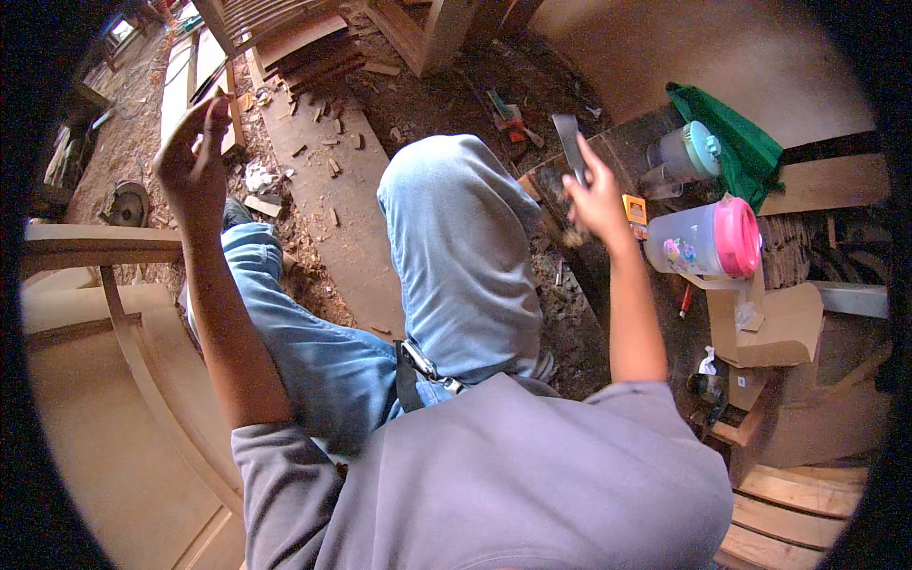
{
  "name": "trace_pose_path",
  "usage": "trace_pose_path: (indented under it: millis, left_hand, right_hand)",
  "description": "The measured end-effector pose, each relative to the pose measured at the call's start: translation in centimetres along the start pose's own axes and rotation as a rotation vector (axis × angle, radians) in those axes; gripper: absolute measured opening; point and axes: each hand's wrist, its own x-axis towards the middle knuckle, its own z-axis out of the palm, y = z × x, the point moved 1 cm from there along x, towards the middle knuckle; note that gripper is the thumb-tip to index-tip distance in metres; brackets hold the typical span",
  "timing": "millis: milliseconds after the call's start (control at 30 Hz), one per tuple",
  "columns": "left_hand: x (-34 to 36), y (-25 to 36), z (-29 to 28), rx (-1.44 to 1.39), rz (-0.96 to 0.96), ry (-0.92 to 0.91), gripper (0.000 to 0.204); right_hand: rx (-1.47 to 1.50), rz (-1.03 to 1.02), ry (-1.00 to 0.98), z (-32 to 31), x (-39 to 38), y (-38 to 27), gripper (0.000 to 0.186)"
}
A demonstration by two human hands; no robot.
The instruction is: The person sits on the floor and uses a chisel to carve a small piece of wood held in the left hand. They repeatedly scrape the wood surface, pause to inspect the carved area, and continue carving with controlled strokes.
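My right hand [600, 198] is closed around a putty knife, or a similar flat-bladed scraper, its dark grey blade [567, 142] pointing up and away. It is held over a dark low bench [608, 152], just left of a small yellow box [635, 207] and a clear jug with a pink lid [698, 237]. My left hand [193, 157] is raised at the far left, fingers curled with the tips close together. Whatever those fingertips may hold is too small or hidden to make out. Beneath that forearm runs a curved wooden rail [104, 245].
A teal-lidded container [698, 149] and a green cloth [736, 142] lie at the right. An open cardboard box [779, 328] stands nearer. Wood scraps litter the ground around a long board [323, 180]. Wooden frames [418, 38] stand ahead; a panel [114, 408] is at left.
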Motion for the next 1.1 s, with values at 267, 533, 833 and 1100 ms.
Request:
trace_pose_path:
  millis: [267,533,833,1100]
  left_hand:
    - [-0.8,-1.9,2.2,-0.267,-0.552,-0.361,0.039]
    - [-2.0,2.0,4.6,0.061,-0.139,-0.440,0.023]
    - [-2.2,5.2,5.5,-0.014,-0.096,-0.453,0.015]
    - [-1.2,4.9,1.8,-0.074,-0.047,-0.320,0.017]
  right_hand:
    - [-0.719,-0.072,0.302,-3.5,-5.8,8.4,0.067]
    - [-0.517,-0.350,0.464,-2.4,-4.9,-0.1,0.040]
    - [-0.265,-0.938,0.011,11.9,-2.7,-15.7,0.045]
    - [-0.403,-1.047,-0.154,18.6,2.9,-22.4,0.029]
